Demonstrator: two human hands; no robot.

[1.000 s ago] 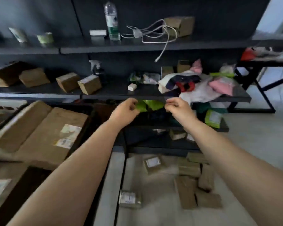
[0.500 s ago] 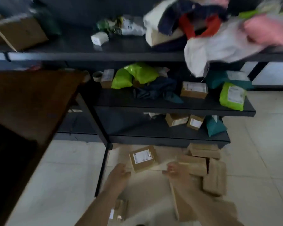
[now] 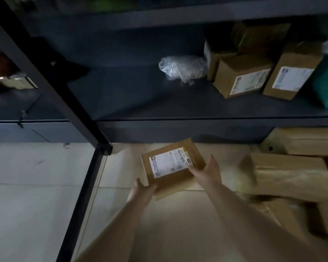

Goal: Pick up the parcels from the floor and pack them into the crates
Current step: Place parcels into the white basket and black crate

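A small brown cardboard parcel [image 3: 170, 167] with a white label lies on a flat cardboard sheet [image 3: 178, 224] on the floor, just in front of the shelf's bottom edge. My left hand [image 3: 143, 191] grips its near left corner. My right hand [image 3: 206, 173] grips its right side, thumb on top by the label. More brown parcels [image 3: 290, 173] are piled on the floor to the right. No crate is in view.
A dark metal shelf [image 3: 178, 108] spans the top, with a black upright post [image 3: 95, 137] at the left. On the bottom shelf sit labelled boxes [image 3: 242, 76], a crumpled clear plastic bag [image 3: 180, 68] and a teal pouch [image 3: 327, 86]. White floor tiles [image 3: 36, 195] lie left.
My view has dropped from the upper shelves to the floor. Both hands came down from the green bag on the shelf and closed on the labelled parcel.
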